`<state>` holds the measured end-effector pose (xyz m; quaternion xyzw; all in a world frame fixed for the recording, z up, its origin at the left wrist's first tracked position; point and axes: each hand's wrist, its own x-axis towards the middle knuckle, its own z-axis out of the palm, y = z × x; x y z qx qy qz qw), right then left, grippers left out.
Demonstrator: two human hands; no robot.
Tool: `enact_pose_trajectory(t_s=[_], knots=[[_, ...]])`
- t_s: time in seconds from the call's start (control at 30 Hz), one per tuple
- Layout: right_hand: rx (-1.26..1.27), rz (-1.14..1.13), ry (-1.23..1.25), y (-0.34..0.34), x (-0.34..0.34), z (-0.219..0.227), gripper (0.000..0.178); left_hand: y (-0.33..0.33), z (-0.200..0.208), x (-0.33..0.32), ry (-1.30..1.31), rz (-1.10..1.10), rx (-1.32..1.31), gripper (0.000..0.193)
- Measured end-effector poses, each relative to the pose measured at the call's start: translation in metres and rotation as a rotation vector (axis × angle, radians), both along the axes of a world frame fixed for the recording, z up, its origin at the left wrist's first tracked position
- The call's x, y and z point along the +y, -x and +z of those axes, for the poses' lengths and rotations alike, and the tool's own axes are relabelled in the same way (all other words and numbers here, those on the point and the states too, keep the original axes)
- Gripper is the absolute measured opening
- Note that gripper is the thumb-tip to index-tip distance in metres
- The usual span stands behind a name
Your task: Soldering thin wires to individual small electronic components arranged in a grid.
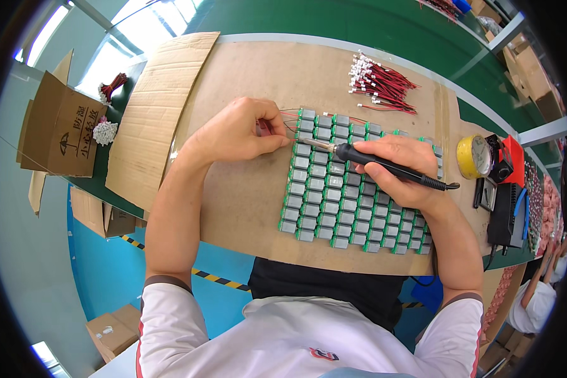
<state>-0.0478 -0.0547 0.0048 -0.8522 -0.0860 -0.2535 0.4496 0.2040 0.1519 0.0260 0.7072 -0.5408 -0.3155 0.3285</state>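
My right hand (404, 165) holds a black-handled soldering iron (389, 165). Its metal tip points left, to the upper left of a batch of small green circuit boards with grey blocks (334, 181) laid out in close rows. At that corner my left hand (249, 129) is closed in a pinch, thumb and forefinger together next to the iron's tip. Thin red and dark wires (288, 120) run between its fingers and the end boards; the ends inside the hand are hidden. Some boards on the right lie under my right hand and wrist.
Beyond the boards lies a pile of red and black wires with white connectors (379, 82). Yellow tape (474, 156), a red box (513, 159) and a black box-shaped device (508, 214) stand at the right. Cardboard (160, 113) covers the table's left; an open carton (63, 129) stands beyond.
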Motion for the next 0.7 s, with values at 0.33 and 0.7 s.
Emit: enact_pose_trajectory(t_s=[0.33, 0.7], knots=[[0.011, -0.001, 0.001, 0.0004, 0.0000, -0.0015, 0.031, 0.0006, -0.0016, -0.0010, -0.003, 0.011, -0.003, 0.012], [0.005, -0.003, 0.010, 0.0006, 0.0004, -0.0015, 0.032, 0.0002, -0.0033, -0.0009, 0.000, 0.016, -0.016, 0.012]])
